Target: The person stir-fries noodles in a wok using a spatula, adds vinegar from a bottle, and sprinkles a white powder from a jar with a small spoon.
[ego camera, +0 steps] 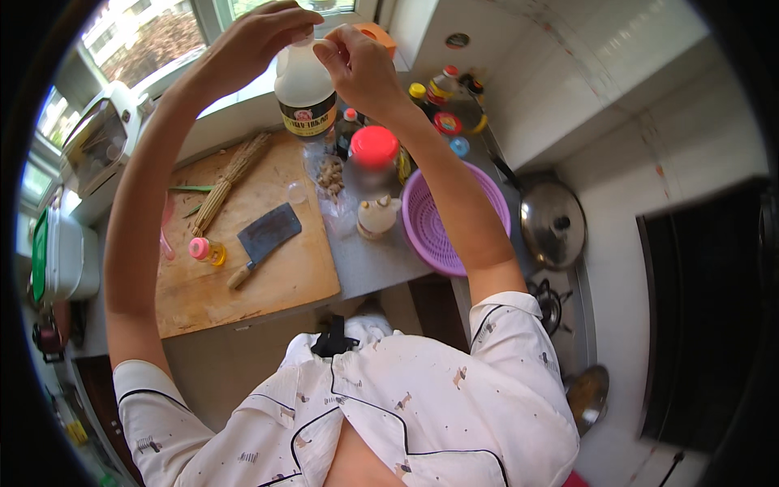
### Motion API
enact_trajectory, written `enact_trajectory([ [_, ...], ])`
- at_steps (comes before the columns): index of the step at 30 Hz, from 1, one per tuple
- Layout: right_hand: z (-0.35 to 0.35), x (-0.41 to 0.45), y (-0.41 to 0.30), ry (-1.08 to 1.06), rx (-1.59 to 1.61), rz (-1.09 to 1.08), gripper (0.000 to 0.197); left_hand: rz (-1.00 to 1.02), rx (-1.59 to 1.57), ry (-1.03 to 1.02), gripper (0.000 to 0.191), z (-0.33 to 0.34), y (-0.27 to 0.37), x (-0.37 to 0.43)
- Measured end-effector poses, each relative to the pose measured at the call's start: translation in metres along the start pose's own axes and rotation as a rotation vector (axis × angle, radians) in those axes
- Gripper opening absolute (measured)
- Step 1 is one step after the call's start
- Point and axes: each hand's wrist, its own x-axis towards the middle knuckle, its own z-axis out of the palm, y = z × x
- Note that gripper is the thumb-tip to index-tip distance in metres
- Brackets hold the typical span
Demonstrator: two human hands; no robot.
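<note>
A tall translucent plastic jug (306, 82) with a dark and yellow label stands upright by the window. My left hand (265, 33) curls over its top, with fingers at the neck. Close to the jug's shoulder is my right hand (365, 70), thumb and forefinger together; whether anything is pinched there is hidden. Below, a wooden cutting board (292, 268) carries a cleaver (269, 231), a small pink-capped bottle (208, 251) and a bundled straw brush (228, 182). Behind the board's right edge lies a clear bag of ginger-like pieces (330, 176).
A red-lidded jar (374, 149), a small white animal-shaped pot (377, 217) and a purple plastic basket (420, 243) stand on the counter. Sauce bottles (441, 85) crowd the corner. At right are a lidded pan (552, 222) and a gas burner (548, 307).
</note>
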Motion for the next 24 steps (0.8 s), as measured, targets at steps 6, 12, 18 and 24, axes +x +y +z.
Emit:
enact_trajectory([
  [6, -0.046, -0.101, -0.092, 0.172, -0.063, 0.176, 0.025, 0.162, -0.115, -0.087, 0.011, 0.007, 0.080, -0.016],
  [12, -0.107, -0.225, -0.186, 0.284, -0.258, 0.369, 0.017, 0.122, -0.309, -0.367, 0.042, 0.050, 0.201, 0.003],
  [18, -0.168, -0.332, -0.259, 0.441, -0.511, 0.499, 0.013, 0.406, -0.859, -0.823, 0.028, 0.073, 0.322, 0.032],
  [24, -0.230, -0.416, -0.323, 0.579, -0.637, 0.641, 0.014, 0.749, -0.972, -0.862, 0.014, 0.121, 0.439, 0.050],
])
